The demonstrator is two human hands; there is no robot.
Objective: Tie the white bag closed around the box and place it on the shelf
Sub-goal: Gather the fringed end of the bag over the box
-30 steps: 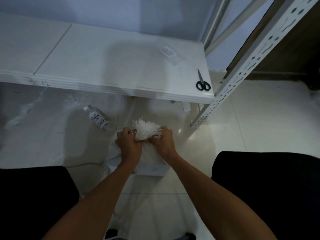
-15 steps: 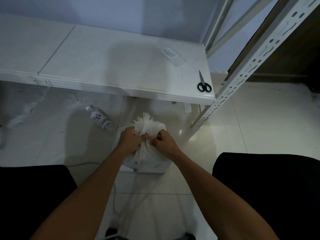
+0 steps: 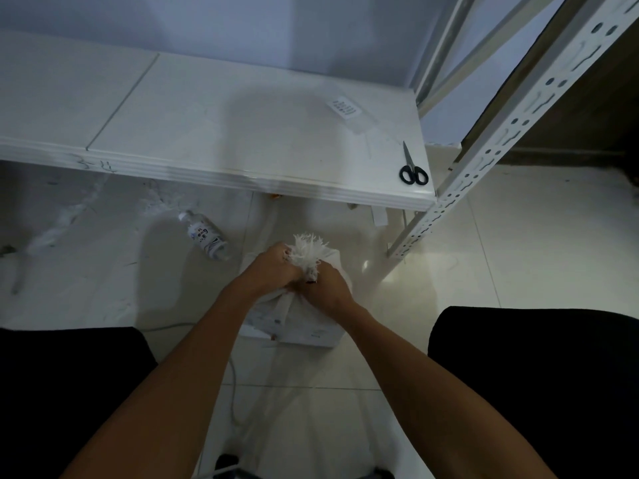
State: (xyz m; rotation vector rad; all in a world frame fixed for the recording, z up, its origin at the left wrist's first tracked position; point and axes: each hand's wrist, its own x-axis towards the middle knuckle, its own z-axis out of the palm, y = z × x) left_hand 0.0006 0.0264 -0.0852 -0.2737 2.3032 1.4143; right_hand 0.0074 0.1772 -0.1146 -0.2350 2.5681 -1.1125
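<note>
dim room, glossy pale tiled floor [image 3: 518, 271], bluish wall [image 3: 242, 25].

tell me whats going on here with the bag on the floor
A person crouched over the floor is closing a white bag that holds a box. Both hands, the left hand and the right hand, pinch the gathered neck just under its frayed top. No finished knot can be made out. The bag sits on the tiles in front of the shelf, which carries scissors. A bottle lies nearby on the floor.
</note>
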